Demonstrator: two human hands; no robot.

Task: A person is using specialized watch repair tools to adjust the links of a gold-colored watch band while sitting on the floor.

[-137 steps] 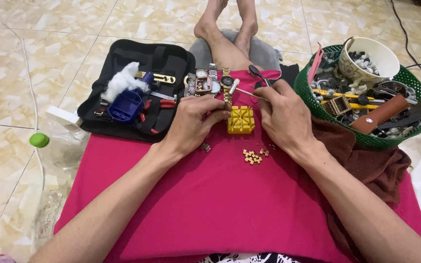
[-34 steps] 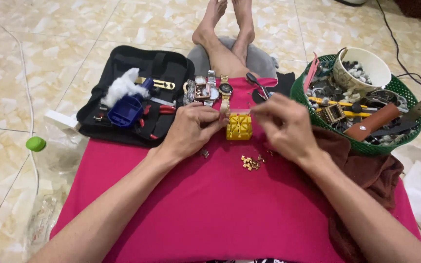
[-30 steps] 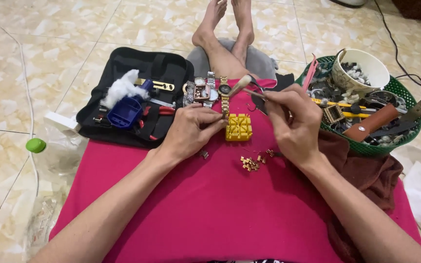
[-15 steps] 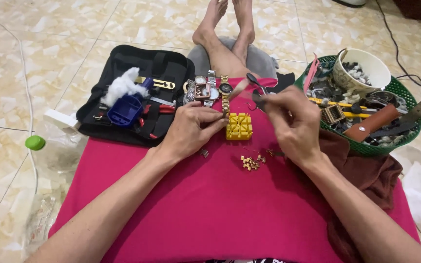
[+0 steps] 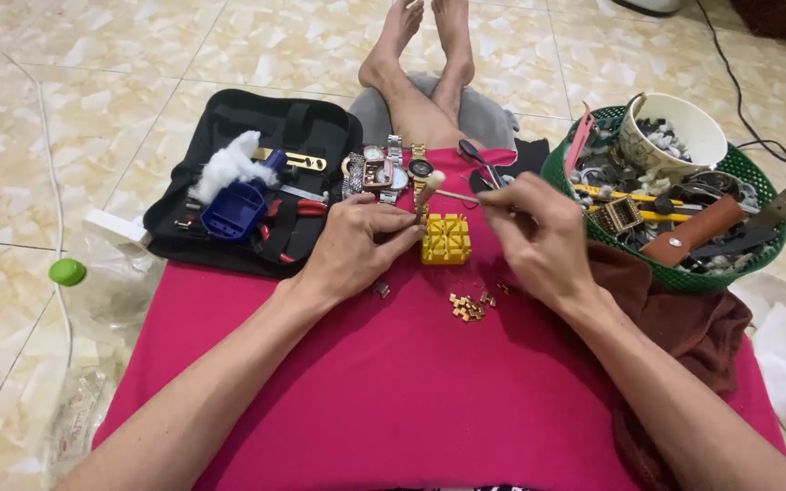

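Fingers of our left hand pinch closed beside the yellow holder block at its 9 o'clock; our right hand grips a thin hammer over it. We judge the block light and rigid, best held by its sides. Loose links are too tiny to make out.

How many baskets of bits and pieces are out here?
1. A green basket sits on the floor beside the right hand, packed with tools and a white cup. Another could lie out of view.
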